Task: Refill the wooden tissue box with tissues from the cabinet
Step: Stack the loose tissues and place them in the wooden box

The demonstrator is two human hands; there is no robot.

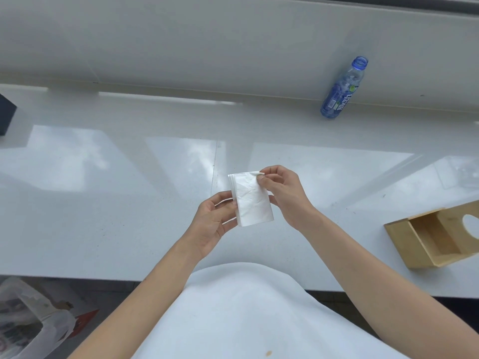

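A white stack of folded tissues (252,202) is held above the white counter (116,203) in front of me. My left hand (211,224) grips the stack's lower left edge. My right hand (282,195) pinches the top right corner of the uppermost tissue between thumb and forefinger. The wooden tissue box (435,239) lies on the counter at the right edge, its sliding lid partly open, its inside bare, with an oval hole in the lid.
An uncapped blue plastic bottle (342,89) stands at the back right against the wall ledge. A dark object (6,115) sits at the far left edge. A plastic bag (28,317) lies on the floor at lower left, below the counter's front edge.
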